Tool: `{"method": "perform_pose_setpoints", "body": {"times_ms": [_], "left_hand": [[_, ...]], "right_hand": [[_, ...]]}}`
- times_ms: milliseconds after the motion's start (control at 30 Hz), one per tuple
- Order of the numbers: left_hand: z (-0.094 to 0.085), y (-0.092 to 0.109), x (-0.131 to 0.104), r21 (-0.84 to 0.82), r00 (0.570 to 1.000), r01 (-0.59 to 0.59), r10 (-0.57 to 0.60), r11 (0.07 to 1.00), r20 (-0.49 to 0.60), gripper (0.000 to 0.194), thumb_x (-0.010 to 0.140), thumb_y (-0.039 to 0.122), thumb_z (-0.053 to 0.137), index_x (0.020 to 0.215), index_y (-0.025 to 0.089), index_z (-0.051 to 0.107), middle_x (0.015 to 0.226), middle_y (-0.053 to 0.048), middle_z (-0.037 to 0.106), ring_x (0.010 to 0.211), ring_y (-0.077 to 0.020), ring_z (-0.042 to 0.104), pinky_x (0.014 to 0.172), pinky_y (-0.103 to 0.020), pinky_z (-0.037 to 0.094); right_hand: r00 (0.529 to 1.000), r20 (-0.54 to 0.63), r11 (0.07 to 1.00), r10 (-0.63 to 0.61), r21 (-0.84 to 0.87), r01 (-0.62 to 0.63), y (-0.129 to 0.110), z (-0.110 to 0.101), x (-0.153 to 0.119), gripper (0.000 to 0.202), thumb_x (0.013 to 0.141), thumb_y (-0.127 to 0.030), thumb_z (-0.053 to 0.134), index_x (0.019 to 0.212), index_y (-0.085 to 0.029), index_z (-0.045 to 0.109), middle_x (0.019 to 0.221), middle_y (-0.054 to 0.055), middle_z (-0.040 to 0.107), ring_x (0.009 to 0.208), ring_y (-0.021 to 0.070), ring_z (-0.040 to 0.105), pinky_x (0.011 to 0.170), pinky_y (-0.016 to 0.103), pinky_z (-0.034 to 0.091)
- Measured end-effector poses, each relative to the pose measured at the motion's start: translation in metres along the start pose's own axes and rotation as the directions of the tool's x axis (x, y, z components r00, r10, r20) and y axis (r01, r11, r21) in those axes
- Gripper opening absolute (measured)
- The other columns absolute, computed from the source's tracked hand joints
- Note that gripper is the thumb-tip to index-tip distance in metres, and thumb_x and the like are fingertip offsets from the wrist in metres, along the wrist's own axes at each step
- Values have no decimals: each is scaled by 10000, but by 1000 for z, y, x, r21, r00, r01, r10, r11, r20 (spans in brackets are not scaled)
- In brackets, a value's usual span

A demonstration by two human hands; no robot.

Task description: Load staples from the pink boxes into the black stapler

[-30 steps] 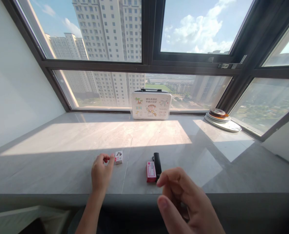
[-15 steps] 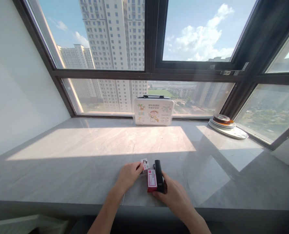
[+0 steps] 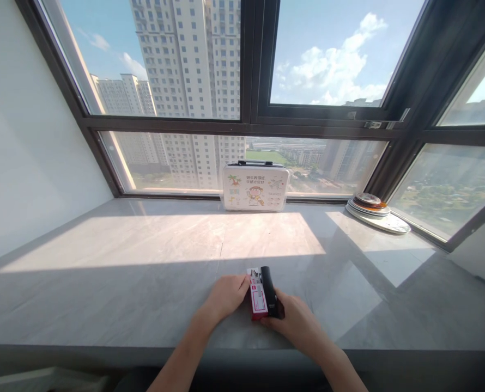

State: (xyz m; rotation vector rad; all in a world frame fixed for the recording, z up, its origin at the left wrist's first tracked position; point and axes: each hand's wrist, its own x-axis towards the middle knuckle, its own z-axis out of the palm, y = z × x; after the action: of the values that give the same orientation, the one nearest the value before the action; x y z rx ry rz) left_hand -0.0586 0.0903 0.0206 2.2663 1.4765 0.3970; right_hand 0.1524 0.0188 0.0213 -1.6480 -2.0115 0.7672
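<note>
A black stapler (image 3: pixel 269 288) lies lengthwise on the counter, pressed against the right side of a red-and-white box (image 3: pixel 259 300) with a label on top. My right hand (image 3: pixel 302 322) is closed around the near end of both, with its thumb at the box's near edge. A small white box (image 3: pixel 254 273) with a dark printed picture sits at the far end of the red-and-white box, beside the stapler. My left hand (image 3: pixel 225 296) pinches this small box from its left side. Its fingertips partly hide the box.
A white cartoon-printed case (image 3: pixel 254 189) with a dark handle stands upright against the window. Stacked plates (image 3: pixel 375 212) rest in the right corner. The grey marble counter (image 3: pixel 136 305) ends at a near edge below my forearms, and a white wall (image 3: pixel 30 163) rises at left.
My left hand has moved right, bringing the small white box against the far end of the red-and-white box and the stapler. My right hand keeps its hold. The view has shifted slightly.
</note>
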Motion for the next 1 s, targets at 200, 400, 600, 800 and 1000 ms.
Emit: {"method": "perform_pose_setpoints", "body": {"times_ms": [200, 400, 600, 800, 1000], "left_hand": [[30, 56, 56, -78, 979, -45, 60, 996, 195, 658, 1031, 521, 213, 661, 203, 654, 589, -35, 664, 630, -186, 620, 701, -291, 432], [77, 140, 116, -175, 916, -10, 79, 985, 393, 741, 1037, 494, 153, 581, 163, 633, 530, -67, 630, 484, -161, 579, 592, -289, 468], [94, 169, 130, -247, 917, 17, 83, 969, 389, 698, 1024, 509, 188, 662, 142, 657, 586, -90, 656, 528, -182, 614, 645, -317, 499], [62, 104, 86, -329, 961, 84, 11, 941, 276, 569, 1020, 473, 151, 967, 160, 624, 723, -66, 699, 510, -160, 615, 536, -273, 471], [22, 20, 10, -202, 997, -10, -7, 979, -82, 349, 1003, 373, 323, 1178, 235, 592, 1159, -69, 684, 1059, -206, 636, 904, -323, 502]], "right_hand": [[1000, -31, 993, 5, 118, -1, 62, -47, -11, 475, 736, -422, 739, 1157, -208, 684, 859, 20, 729, 779, 236, 640, 674, 276, 448], [986, -123, 977, 116, 195, -91, 123, -109, -33, 590, 654, -531, 778, 1129, -185, 728, 834, 57, 736, 781, 274, 651, 711, 336, 507], [982, -101, 980, 160, 138, -145, 153, -134, -41, 678, 639, -533, 798, 1207, -179, 693, 786, 30, 708, 752, 254, 630, 699, 329, 499], [934, -172, 949, 314, 33, -313, 199, -149, -78, 723, 724, -500, 742, 1330, -158, 547, 783, 12, 648, 693, 196, 591, 628, 294, 452], [980, -26, 977, 198, -72, -199, 116, -97, -89, 244, 890, -441, 566, 822, -230, 669, 773, 40, 698, 736, 211, 626, 659, 299, 458]]}}
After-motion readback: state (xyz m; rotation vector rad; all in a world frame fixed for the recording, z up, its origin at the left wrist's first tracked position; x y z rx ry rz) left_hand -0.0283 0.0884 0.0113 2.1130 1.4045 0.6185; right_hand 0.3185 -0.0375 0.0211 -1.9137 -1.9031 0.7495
